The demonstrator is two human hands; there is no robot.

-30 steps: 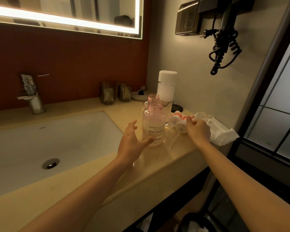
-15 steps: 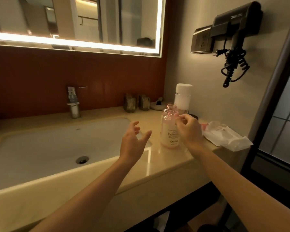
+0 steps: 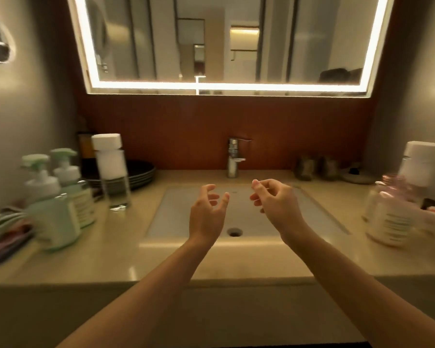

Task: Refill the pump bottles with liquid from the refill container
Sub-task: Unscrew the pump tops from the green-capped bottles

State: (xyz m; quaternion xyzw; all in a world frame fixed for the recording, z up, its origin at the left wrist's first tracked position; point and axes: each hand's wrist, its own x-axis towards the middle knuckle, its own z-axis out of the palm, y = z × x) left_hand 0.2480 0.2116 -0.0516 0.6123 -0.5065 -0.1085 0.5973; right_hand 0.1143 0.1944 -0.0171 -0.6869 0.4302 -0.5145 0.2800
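Observation:
Both my hands hover over the sink with nothing in them. My left hand (image 3: 206, 212) has loosely curled fingers. My right hand (image 3: 274, 202) is also loosely curled, thumb near the forefinger. Two green pump bottles (image 3: 58, 194) stand on the left of the counter, with a tall clear bottle with a white cap (image 3: 112, 172) beside them. At the right edge stands the uncapped pink bottle (image 3: 389, 212), blurred, with another white-capped bottle (image 3: 419, 164) behind it.
The sink basin (image 3: 181, 212) with its drain (image 3: 234, 232) lies under my hands, the tap (image 3: 234, 156) behind. Dark plates (image 3: 138, 172) are stacked at the back left. Small containers (image 3: 314, 167) sit at the back right. A lit mirror (image 3: 224, 41) hangs above.
My view has swung left from the right end of the counter to the sink's middle. Both hands left the pink bottle and now hover over the basin.

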